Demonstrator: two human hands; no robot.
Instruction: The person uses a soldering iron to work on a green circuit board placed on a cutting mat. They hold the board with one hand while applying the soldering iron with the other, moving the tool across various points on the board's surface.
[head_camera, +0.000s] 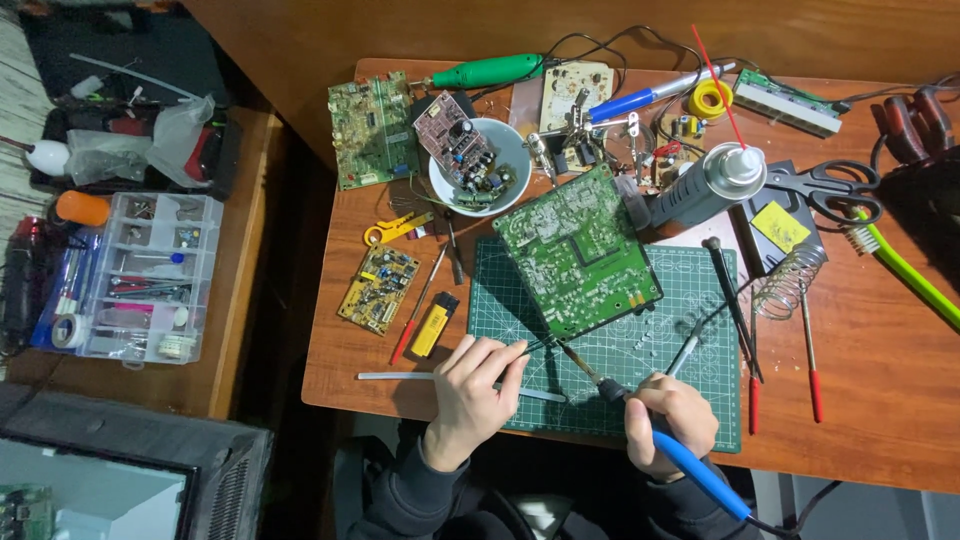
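Observation:
A large green circuit board (578, 252) lies solder side up on a green cutting mat (690, 380). My right hand (668, 420) grips a blue-handled soldering iron (690, 465), its tip (572, 355) pointing at the board's near edge. My left hand (472, 395) pinches a thin dark tool (530, 347), probably tweezers, aimed at the same near edge. Both hands rest at the mat's front.
The wooden table carries a white bowl (505, 150) holding a small board, other circuit boards (372, 128), a spray can (705, 185), scissors (835, 190), a coiled iron stand (790, 280), screwdrivers (735, 300) and a yellow lighter (432, 328). A clear parts organiser (140, 275) sits on the left bench.

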